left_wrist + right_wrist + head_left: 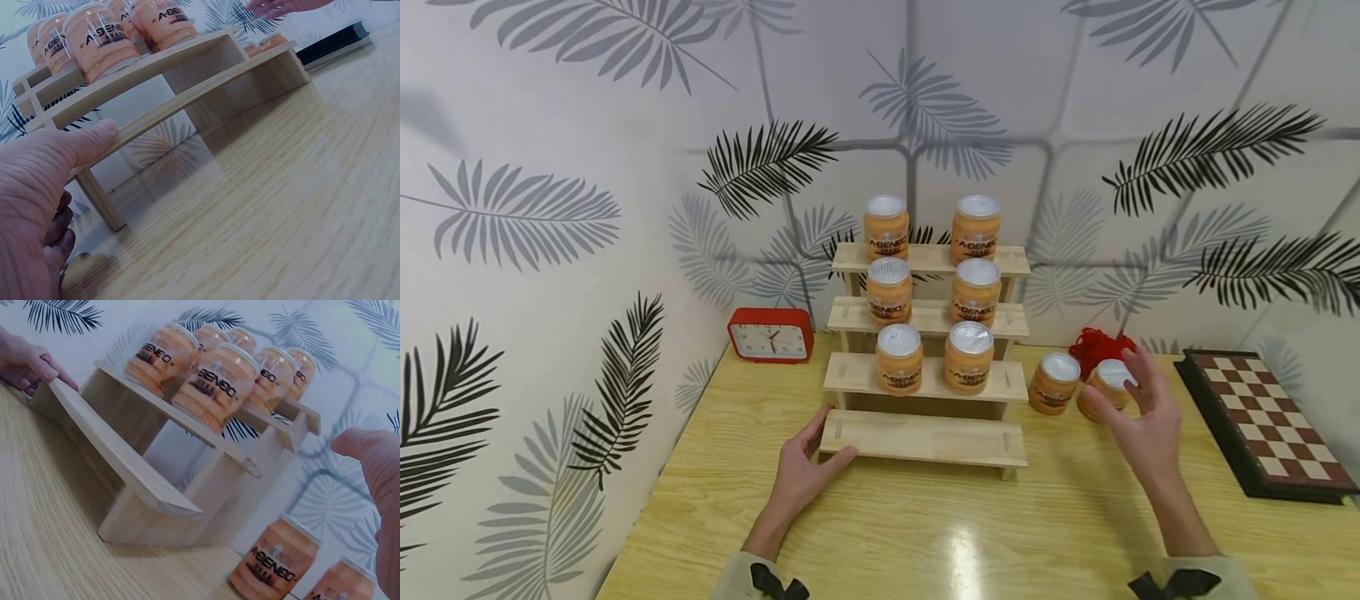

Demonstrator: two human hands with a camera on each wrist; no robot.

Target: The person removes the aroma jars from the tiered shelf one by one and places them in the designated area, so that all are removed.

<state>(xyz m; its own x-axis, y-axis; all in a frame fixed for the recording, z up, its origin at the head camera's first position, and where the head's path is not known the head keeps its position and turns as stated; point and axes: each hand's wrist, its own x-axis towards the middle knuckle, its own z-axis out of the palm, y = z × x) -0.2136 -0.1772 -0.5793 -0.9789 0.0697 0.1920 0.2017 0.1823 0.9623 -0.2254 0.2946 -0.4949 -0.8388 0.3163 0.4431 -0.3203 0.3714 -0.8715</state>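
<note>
Cans [1053,387] await just beside the right hand [1150,421], its fingers parted and empty; the left hand [802,468] grips the rack [925,437] at its lower end. Both loose cans stand on the table [865,533]. Apparently a reach; next calls for closing round one.

Six jars [898,362] paired on a wooden stand [917,379]

The left hand [801,477] grips the left end of the lowest shelf [928,437]. The right hand [1146,429], fingers apart, is beside the right one of two more jars [1054,385] on the table [865,533]; I can't tell if it touches. Something red [1092,347] lies behind them. A red clock [771,336] sits left of the stand; a checkered board [1270,417] lies right.
</note>
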